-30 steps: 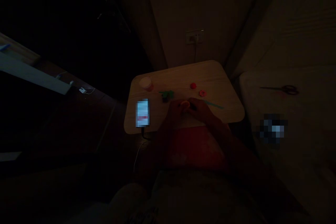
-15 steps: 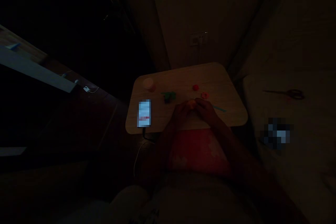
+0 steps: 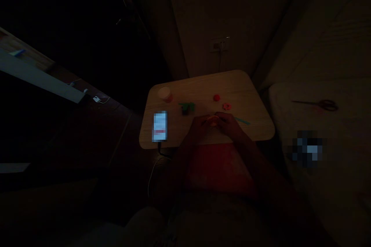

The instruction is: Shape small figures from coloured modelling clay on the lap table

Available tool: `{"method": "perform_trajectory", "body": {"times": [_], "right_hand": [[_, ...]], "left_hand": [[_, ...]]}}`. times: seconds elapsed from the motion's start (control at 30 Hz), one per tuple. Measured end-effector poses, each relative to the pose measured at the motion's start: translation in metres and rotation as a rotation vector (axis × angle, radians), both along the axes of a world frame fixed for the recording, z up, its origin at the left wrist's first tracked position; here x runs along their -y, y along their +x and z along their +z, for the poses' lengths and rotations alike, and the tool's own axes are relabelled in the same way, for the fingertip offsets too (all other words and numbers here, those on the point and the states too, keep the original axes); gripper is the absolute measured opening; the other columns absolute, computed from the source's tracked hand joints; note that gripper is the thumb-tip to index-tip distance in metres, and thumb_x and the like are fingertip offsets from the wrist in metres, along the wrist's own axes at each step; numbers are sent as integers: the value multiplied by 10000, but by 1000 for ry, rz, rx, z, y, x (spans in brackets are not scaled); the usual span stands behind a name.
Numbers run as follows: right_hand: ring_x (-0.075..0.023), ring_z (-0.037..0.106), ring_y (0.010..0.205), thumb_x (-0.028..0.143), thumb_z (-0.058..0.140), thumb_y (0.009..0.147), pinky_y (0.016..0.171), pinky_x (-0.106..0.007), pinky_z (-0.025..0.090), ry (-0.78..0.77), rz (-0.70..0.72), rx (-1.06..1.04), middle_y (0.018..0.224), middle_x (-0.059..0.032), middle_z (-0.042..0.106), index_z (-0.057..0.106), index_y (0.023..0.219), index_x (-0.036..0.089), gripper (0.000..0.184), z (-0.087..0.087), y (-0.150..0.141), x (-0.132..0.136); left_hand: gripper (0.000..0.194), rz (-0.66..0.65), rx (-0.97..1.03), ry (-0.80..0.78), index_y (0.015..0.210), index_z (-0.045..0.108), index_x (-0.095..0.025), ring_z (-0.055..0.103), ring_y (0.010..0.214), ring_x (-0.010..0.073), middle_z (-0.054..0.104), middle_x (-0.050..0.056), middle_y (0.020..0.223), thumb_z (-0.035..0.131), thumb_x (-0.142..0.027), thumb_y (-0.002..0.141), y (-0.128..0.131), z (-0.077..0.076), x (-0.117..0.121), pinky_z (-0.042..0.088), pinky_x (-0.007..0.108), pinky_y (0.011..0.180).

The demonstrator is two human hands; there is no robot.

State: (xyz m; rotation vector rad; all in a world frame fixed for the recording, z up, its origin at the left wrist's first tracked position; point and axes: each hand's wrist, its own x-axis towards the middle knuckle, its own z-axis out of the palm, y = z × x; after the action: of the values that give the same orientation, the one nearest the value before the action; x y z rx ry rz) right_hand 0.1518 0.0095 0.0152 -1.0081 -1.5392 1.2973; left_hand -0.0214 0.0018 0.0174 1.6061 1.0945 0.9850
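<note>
1. Through the head camera, I see a dim room and a small wooden table (image 3: pixel 255 130).
2. Near its front edge, the left hand (image 3: pixel 199 123) and right hand (image 3: pixel 228 121) meet, fingers closed around an orange piece (image 3: pixel 213 121) between them; I can't tell whether it touches the tabletop.
3. Half a second ago it looked rounder; now a curved band shows.
4. I judge it's being turned or shaped, handling unfinished.
5. A red ball (image 3: pixel 216 97) lies beyond.
</note>
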Motion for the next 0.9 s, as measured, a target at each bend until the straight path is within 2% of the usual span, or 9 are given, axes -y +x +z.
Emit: {"method": "perform_trajectory", "body": {"times": [0.13, 0.27, 0.37, 0.5, 0.57, 0.67, 0.77, 0.9], "right_hand": [[-166, 475, 598, 720, 646, 856, 547, -301, 378, 31, -109, -32, 646, -11, 542, 619, 678, 219, 533, -3, -8, 4], [-171, 481, 620, 720, 632, 861, 534, -289, 385, 23, -235, -87, 669, -9, 532, 581, 702, 234, 514, -8, -15, 4], [-159, 447, 584, 725, 614, 874, 495, -273, 354, -34, -190, -87, 649, 4, 500, 560, 728, 240, 510, -12, -15, 4], [-153, 457, 557, 703, 557, 929, 488, -271, 368, -62, -188, -86, 640, 10, 510, 562, 751, 235, 501, -12, -13, 6], [-173, 541, 626, 659, 547, 957, 553, -285, 447, -9, -214, -56, 704, -16, 602, 629, 822, 224, 462, -9, -13, 7], [-223, 668, 839, 587, 571, 972, 758, -346, 556, 84, -256, -39, 916, -69, 744, 727, 974, 222, 397, -6, -13, 8], [-256, 709, 1003, 508, 638, 950, 916, -413, 572, 112, -268, -86, 1100, -84, 779, 765, 1061, 247, 310, -6, -11, 8], [-283, 697, 1130, 370, 744, 863, 1033, -477, 538, 232, -177, -65, 1187, -90, 768, 783, 1082, 272, 243, -10, -7, 7]], "left_hand": [[528, 62, 5, -20, 862, 782, -163, 658, 772, 208, 745, 49, 806, 628, -666, 906, 3, 1, 1, 520, 318, 764], [484, 143, 63, -21, 912, 767, -175, 671, 865, 227, 768, 72, 906, 625, -637, 908, 8, -2, -2, 535, 336, 819], [491, 176, 114, -84, 909, 739, -173, 656, 861, 221, 750, 75, 911, 639, -653, 885, 7, -9, -3, 532, 326, 771], [613, 257, 184, -128, 705, 606, -188, 507, 639, 144, 572, 12, 666, 554, -770, 889, 1, -16, -3, 431, 276, 593], [669, 258, 181, -112, 650, 535, -200, 425, 589, 127, 477, -11, 611, 511, -828, 879, 0, -14, -2, 375, 277, 556], [690, 253, 144, -68, 667, 510, -208, 416, 611, 135, 475, -6, 642, 492, -870, 862, 2, -7, 0, 369, 290, 576], [661, 222, 120, -14, 697, 497, -212, 424, 625, 142, 471, -4, 658, 432, -828, 927, 7, -3, 3, 382, 299, 610], [585, 226, 96, 26, 857, 566, -205, 500, 696, 156, 561, 11, 768, 455, -770, 959, 10, -6, 2, 422, 296, 661]]}}
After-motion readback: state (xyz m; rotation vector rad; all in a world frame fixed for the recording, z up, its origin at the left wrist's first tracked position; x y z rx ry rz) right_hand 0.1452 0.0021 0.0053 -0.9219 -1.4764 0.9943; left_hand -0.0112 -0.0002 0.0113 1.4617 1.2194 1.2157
